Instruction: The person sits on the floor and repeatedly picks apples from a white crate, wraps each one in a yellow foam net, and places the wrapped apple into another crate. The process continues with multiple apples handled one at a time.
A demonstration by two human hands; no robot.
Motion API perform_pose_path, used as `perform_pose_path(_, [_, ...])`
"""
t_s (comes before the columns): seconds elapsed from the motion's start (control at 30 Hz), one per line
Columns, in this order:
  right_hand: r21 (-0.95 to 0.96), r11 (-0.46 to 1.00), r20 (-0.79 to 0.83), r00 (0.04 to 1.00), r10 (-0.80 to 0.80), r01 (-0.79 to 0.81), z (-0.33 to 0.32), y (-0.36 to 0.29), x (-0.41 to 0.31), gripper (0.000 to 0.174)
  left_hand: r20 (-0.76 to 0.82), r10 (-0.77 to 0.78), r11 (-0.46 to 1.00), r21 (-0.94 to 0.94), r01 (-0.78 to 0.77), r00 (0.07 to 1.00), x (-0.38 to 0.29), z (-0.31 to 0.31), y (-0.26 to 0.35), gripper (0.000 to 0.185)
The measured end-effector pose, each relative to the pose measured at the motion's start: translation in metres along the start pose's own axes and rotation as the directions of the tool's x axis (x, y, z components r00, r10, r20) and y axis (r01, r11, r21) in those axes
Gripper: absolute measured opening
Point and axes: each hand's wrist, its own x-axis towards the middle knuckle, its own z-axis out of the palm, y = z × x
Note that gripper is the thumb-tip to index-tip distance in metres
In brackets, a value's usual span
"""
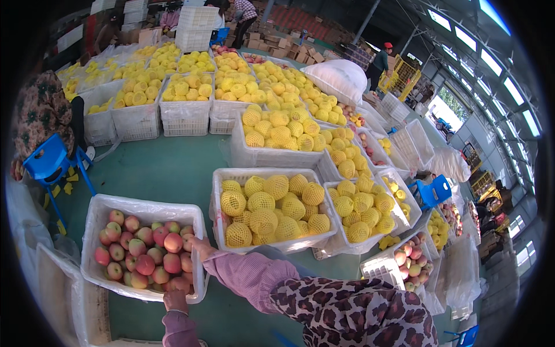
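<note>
In front of me stands a white plastic crate (pixel 145 203) with a clear plastic liner, tilted in the view and holding many red and yellow-green apples (pixel 145 247) without nets. My left hand (pixel 175 300) grips its near rim, with an apple just beyond the fingers. At the right-hand rim, my right hand (pixel 202 248) has its fingers curled over the edge. Close beside my right forearm sits another lined crate (pixel 277 170), full of apples in yellow foam nets (pixel 263 221).
More crates of netted apples (pixel 282 130) stand behind and to the right. A blue chair (pixel 47 158) with a seated person is at left; another blue chair (pixel 433 192) is at right. Crates (pixel 60 286) flank the near left. A stuffed white sack (pixel 338 78) lies farther back.
</note>
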Motion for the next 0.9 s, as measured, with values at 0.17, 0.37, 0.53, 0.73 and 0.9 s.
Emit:
perform_pose_path(0.17, [0.015,0.999,0.248,0.968,0.047,-0.052,-0.043,0.035,0.04,0.032,0.018,0.035,0.999,0.041,-0.036,0.999,-0.024,0.02,-0.004,0.01])
perform_pose_path(0.37, [-0.144,0.989,0.461,0.884,0.084,-0.018,-0.062,0.019,-0.002,0.03,0.225,0.086,0.99,0.093,-0.109,0.971,-0.07,0.005,-0.017,0.017])
perform_pose_path(0.53, [-0.788,0.548,0.157,0.952,-0.263,0.282,-0.095,-0.01,0.001,0.041,0.386,0.155,0.967,-0.247,-0.06,0.909,-0.074,-0.061,0.017,0.064])
perform_pose_path(0.73, [-0.826,-0.045,0.507,0.705,-0.496,0.562,-0.009,-0.03,0.066,0.065,-0.014,-0.4,0.79,-0.513,0.337,0.916,-0.081,0.008,0.07,0.036])
perform_pose_path(0.9, [-0.931,-0.049,0.365,0.927,-0.085,0.362,0.023,-0.029,0.084,0.076,-0.063,-0.467,0.749,-0.558,0.357,0.882,-0.095,0.014,0.078,0.034])
